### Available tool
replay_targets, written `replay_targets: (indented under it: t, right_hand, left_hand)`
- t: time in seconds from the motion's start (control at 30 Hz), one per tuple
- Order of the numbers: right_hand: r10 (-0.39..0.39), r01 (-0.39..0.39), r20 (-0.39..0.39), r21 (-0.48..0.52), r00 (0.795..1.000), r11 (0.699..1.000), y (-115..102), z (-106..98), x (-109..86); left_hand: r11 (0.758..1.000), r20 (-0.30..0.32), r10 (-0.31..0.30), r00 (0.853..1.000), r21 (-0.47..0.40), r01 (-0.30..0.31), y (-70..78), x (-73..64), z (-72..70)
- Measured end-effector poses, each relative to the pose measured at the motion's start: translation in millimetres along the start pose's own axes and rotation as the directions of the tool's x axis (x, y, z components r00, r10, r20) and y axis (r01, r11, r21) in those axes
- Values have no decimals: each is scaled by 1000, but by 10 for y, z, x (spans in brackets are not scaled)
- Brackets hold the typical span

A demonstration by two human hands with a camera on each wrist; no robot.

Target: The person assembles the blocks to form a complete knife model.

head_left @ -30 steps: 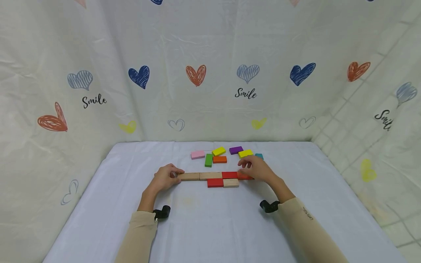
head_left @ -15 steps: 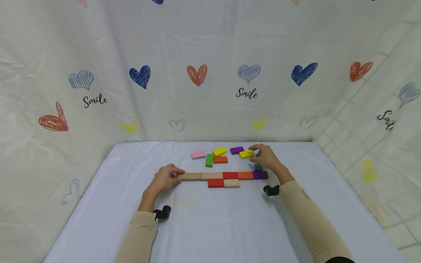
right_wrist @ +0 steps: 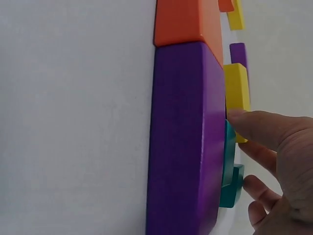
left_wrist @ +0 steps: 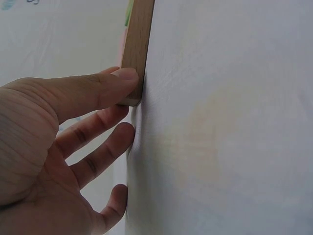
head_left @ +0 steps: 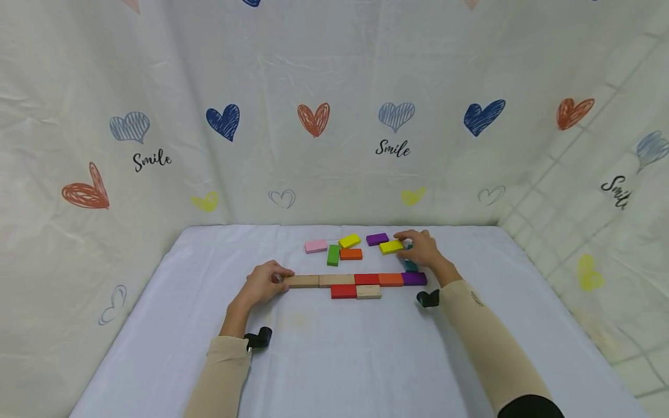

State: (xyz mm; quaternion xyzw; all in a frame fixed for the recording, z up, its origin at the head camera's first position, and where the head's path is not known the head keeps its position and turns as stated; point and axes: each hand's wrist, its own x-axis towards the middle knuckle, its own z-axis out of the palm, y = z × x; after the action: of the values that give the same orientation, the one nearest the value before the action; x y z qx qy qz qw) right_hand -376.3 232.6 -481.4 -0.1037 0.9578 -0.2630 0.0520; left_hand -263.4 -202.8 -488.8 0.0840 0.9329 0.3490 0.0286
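On the white cloth a row of blocks runs sideways: a plain wooden block (head_left: 304, 281) at the left end, a second wooden block (head_left: 337, 281), a red block (head_left: 366, 280), an orange block (head_left: 390, 280) and a purple block (head_left: 414, 279). My left hand (head_left: 263, 282) pinches the left wooden block's outer end, thumb (left_wrist: 128, 74) on its near face. Behind the row, my right hand (head_left: 422, 249) has a yellow block (head_left: 391, 248) between thumb and fingers at its right end. Teal blocks (right_wrist: 228, 154) lie beside that hand, partly hidden in the head view.
Touching the row's front are another red block (head_left: 343, 291) and a short wooden block (head_left: 368, 292). Farther back lie a pink block (head_left: 316, 247), a green block (head_left: 333, 255), a second orange block (head_left: 351, 254), another yellow block (head_left: 349, 241) and another purple block (head_left: 377, 239).
My right hand has left the row's right end and gone back and right to the yellow block, uncovering the purple end block. The left hand has stayed on the wooden block.
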Motion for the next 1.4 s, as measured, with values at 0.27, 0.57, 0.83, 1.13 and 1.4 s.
replay_targets:
  t: [0.27, 0.57, 0.83, 1.13, 1.4]
  right_hand:
    - [-39, 37, -17, -63, 999, 997, -56, 55, 15]
    - [-108, 104, -40, -85, 993, 991, -86, -31, -153]
    - [-199, 199, -58, -13, 978, 980, -98, -167, -461]
    - [-210, 210, -25, -16, 977, 978, -127, -198, -813]
    - [-199, 199, 10, 14, 980, 980, -105, -108, -1039]
  left_hand:
    - [1000, 0, 0, 1000, 1, 0, 15, -8, 0]
    - [1000, -2, 3, 1000, -1, -3, 39, -9, -9]
    - [1000, 2, 7, 1000, 11, -7, 21, -11, 3]
    - [1000, -3, 2, 1000, 8, -2, 12, -14, 1]
    - [1000, -5, 4, 1000, 10, -4, 14, -2, -6]
